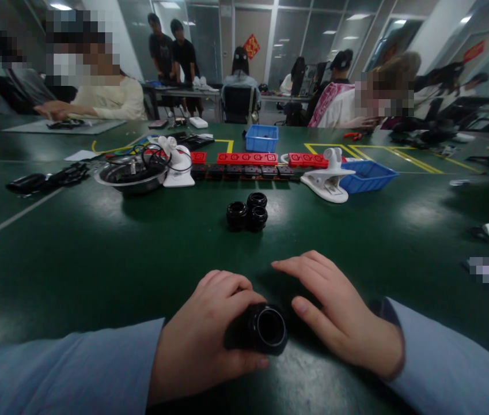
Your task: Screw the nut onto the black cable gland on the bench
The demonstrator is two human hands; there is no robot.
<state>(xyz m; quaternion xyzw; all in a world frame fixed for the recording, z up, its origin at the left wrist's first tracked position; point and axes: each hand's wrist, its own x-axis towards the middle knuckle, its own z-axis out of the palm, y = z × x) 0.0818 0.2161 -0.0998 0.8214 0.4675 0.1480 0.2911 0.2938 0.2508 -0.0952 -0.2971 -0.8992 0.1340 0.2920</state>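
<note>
My left hand (209, 331) is wrapped round a black, hollow cylindrical fitting (270, 329), thumb on its near side and fingers on the far side. The fitting's round opening faces up toward me. To its right, my right hand (334, 311) hovers just above the table with fingers stretched and thumb apart, holding nothing. Beyond both hands, three black ring-shaped fittings (248, 212) stand in a tight cluster, glossy and open at the top.
Across the table (140, 248) lie red power-strip pieces (247, 159) and a black strip (246, 172). A metal bowl (129, 184) with black cables, white clip-on stands (178, 167), a tilted blue bin (367, 176) and an upright blue bin (262, 138) are nearby. Several people sit beyond.
</note>
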